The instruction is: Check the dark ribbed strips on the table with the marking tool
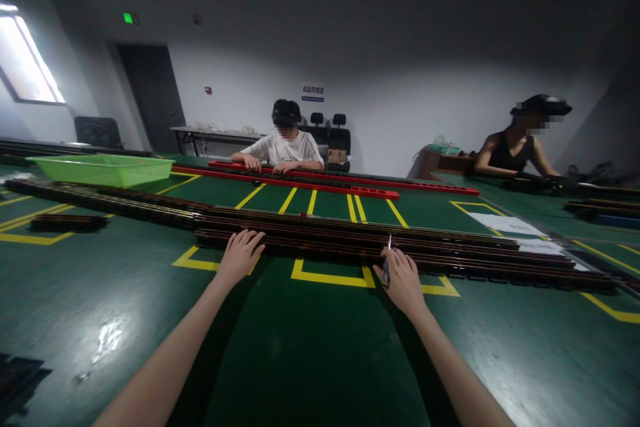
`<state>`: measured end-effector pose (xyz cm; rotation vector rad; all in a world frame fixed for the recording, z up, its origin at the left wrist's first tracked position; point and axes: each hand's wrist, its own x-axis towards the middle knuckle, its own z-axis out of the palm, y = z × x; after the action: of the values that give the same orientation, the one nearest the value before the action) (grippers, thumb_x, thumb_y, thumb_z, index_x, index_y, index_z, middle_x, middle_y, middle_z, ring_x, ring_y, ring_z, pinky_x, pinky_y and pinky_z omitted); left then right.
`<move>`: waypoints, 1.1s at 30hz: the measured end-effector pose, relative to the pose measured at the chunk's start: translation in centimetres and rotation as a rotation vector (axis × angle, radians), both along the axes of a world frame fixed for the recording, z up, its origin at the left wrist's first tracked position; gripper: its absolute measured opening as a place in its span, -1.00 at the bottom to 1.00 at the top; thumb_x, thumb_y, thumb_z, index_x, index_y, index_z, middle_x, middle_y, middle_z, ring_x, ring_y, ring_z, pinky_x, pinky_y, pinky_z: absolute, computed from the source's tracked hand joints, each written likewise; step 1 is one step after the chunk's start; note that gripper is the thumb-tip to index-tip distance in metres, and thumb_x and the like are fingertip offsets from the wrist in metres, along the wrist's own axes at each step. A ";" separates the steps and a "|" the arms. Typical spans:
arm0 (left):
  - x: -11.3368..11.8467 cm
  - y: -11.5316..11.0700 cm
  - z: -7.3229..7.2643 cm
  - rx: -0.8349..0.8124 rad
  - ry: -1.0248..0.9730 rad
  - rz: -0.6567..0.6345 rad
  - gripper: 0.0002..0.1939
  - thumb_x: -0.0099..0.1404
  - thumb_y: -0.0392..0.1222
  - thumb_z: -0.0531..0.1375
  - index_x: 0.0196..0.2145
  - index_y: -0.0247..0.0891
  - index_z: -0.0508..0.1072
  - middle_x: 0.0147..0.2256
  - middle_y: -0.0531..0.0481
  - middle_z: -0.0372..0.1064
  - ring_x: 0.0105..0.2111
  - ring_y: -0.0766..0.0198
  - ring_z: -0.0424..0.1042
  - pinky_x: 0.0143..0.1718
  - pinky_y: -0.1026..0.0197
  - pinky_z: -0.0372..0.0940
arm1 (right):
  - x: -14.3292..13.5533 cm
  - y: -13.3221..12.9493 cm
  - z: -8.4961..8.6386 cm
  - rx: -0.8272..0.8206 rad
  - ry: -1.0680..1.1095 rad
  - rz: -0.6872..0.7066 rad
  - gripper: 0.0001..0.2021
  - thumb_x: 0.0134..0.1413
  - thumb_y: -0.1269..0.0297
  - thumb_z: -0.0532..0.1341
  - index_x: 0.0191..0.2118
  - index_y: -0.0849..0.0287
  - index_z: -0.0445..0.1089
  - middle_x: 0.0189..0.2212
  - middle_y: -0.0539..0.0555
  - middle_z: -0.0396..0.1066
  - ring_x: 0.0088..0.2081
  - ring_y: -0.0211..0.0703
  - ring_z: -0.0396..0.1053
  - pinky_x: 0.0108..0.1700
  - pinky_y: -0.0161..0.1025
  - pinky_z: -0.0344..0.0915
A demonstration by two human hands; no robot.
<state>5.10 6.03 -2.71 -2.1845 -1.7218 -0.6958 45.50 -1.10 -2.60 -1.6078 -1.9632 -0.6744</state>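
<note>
Long dark strips (310,240) with thin coppery lines lie side by side across the green table. My left hand (241,255) rests on their near edge, its fingers laid out flat and holding nothing. Farther right, my right hand (404,275) is closed around a slim hand tool (385,275) with a dark handle and a shiny, narrow metal tip. That tip points away from me over the strips. Whether it is a knife or a screwdriver, I cannot tell.
A green plastic basket (103,170) stands at the left. Shorter dark pieces (69,222) lie before it. Red slotted rails (340,188) lie across the table's far side, where a person in white (295,147) sits. Papers (505,223) and another person (515,150) are at the right.
</note>
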 end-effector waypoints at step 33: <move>0.2 -8.3 5.1 -0.224 -0.151 -0.007 -0.73 0.17 -0.08 0.19 -0.16 -0.07 0.52 -0.16 -0.07 0.43 -0.11 -0.02 0.31 -0.07 -0.13 0.19 | -2.0 -6.9 2.9 0.096 0.179 -0.130 -0.84 0.18 0.19 0.01 -0.33 0.14 0.24 -0.41 0.16 0.43 -0.30 0.04 0.29 -0.30 -0.15 0.12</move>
<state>5.34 -2.31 2.40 -2.3394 -1.9528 -0.7168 43.52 -8.03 0.32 -1.6861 -1.6863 -0.6399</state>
